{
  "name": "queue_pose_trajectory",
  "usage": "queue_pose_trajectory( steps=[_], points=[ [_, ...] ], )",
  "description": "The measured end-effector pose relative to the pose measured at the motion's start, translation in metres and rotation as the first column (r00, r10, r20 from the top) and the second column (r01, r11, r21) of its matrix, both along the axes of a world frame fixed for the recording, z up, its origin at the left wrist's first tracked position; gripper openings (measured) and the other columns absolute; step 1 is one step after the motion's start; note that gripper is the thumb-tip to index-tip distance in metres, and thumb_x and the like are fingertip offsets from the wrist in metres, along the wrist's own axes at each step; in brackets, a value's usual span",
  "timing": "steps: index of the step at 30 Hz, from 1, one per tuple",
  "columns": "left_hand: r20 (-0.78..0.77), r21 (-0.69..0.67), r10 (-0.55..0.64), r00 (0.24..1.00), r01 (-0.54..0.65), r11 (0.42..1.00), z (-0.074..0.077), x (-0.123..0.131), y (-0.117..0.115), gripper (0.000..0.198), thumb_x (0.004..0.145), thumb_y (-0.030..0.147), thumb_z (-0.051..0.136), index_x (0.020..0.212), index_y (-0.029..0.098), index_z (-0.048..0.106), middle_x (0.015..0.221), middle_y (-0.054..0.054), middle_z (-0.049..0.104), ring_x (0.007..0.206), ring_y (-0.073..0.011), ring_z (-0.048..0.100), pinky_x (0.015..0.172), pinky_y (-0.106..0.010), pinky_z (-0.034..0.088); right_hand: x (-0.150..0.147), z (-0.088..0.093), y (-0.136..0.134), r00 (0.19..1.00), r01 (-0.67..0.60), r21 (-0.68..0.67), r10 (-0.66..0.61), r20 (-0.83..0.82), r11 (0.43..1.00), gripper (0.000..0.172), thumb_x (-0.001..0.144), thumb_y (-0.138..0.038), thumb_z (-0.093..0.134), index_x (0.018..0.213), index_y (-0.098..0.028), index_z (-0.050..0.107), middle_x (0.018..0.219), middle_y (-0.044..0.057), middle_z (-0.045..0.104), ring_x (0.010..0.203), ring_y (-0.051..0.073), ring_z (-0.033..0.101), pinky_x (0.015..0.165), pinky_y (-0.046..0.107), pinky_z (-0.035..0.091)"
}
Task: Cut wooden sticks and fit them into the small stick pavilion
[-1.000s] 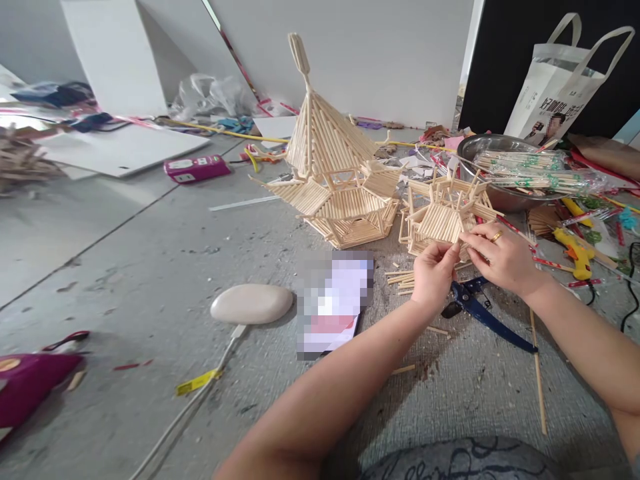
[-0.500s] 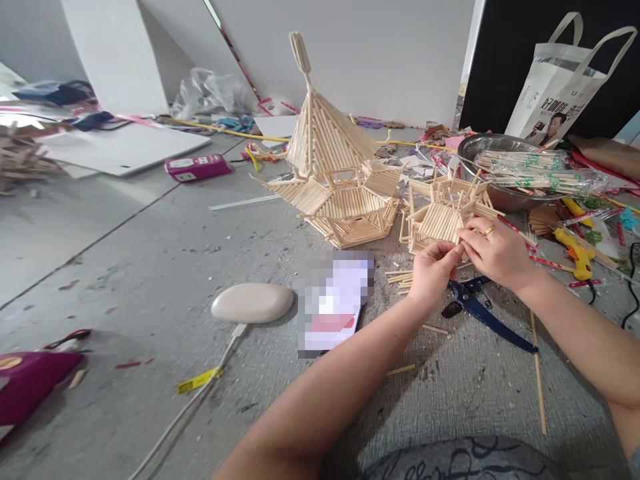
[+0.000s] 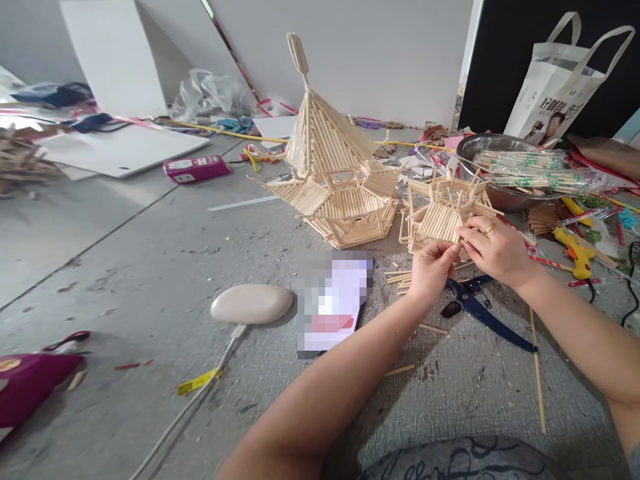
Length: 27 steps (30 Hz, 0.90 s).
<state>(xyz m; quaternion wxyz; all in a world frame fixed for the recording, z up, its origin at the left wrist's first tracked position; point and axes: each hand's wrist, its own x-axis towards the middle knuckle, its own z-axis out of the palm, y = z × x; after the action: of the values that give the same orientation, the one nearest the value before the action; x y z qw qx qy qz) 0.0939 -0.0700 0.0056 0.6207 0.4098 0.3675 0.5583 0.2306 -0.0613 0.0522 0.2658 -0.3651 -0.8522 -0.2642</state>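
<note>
A small model of pale wooden sticks [image 3: 439, 221] rests on the floor, with slatted panels and stick ends jutting upward. My left hand [image 3: 433, 270] pinches at its near right edge, thumb and fingertips together. Against the same edge, fingertips almost touching the left ones, is my right hand [image 3: 497, 250], its fingers closed too. The exact piece between the fingertips is hidden. Blue-handled cutters [image 3: 490, 321] lie open under my wrists. Short cut sticks [image 3: 400, 279] are scattered left of my left hand. To the left stands a taller stick pavilion [image 3: 333, 150] with a pointed roof.
A pixelated phone [image 3: 335, 303] and a pale oval device [image 3: 251, 303] with a cable lie left of my forearm. A metal bowl [image 3: 467, 147] holds packaged chopsticks [image 3: 540, 179]. At right are a yellow glue gun [image 3: 575, 253] and a white bag [image 3: 550, 90].
</note>
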Motion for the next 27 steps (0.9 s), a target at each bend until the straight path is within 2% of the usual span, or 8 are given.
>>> queue_pose_trajectory(
  steps=[5,11,17,27],
  points=[
    [0.0,-0.017,0.006,1.0,-0.006,1.0,0.0,0.002,0.0,0.029,0.066,0.04,0.069,0.064,0.013,0.058,0.053,0.004,0.055,0.036,-0.0022,0.041,0.037,-0.016,0.029,0.002,-0.005,0.0,1.0,0.002,0.015,-0.002,-0.007,1.0,0.02,0.084,-0.017,0.048,0.094,-0.018,0.065,0.088,0.007,0.064,0.08,0.017,0.057,0.067,0.029,0.046],
    [0.023,-0.032,0.0,1.0,0.0,0.999,0.001,0.002,0.0,0.029,0.066,0.039,0.069,0.064,0.014,0.056,0.052,0.004,0.055,0.036,-0.0026,0.041,0.037,-0.017,0.029,0.003,-0.011,-0.002,0.998,-0.047,0.108,0.051,-0.036,0.993,0.018,0.084,-0.019,0.05,0.092,-0.02,0.066,0.085,0.005,0.065,0.074,0.015,0.058,0.062,0.025,0.045],
    [0.014,-0.022,-0.007,1.0,0.008,1.0,-0.002,0.002,0.001,0.029,0.065,0.04,0.069,0.066,0.014,0.057,0.053,0.004,0.055,0.037,-0.0027,0.041,0.037,-0.017,0.029,0.002,-0.01,-0.002,1.0,0.005,0.103,-0.002,-0.026,0.995,0.016,0.084,-0.019,0.05,0.088,-0.021,0.065,0.083,0.004,0.065,0.073,0.014,0.057,0.063,0.024,0.044],
    [-0.038,0.027,-0.034,0.999,0.035,0.999,-0.004,-0.003,0.005,0.029,0.064,0.04,0.07,0.066,0.013,0.059,0.054,0.003,0.056,0.038,-0.0029,0.041,0.038,-0.017,0.03,0.004,-0.01,0.002,1.0,0.021,0.094,-0.022,0.013,0.995,0.014,0.085,-0.021,0.05,0.086,-0.021,0.064,0.086,0.003,0.065,0.075,0.015,0.057,0.063,0.025,0.043]
  ],
)
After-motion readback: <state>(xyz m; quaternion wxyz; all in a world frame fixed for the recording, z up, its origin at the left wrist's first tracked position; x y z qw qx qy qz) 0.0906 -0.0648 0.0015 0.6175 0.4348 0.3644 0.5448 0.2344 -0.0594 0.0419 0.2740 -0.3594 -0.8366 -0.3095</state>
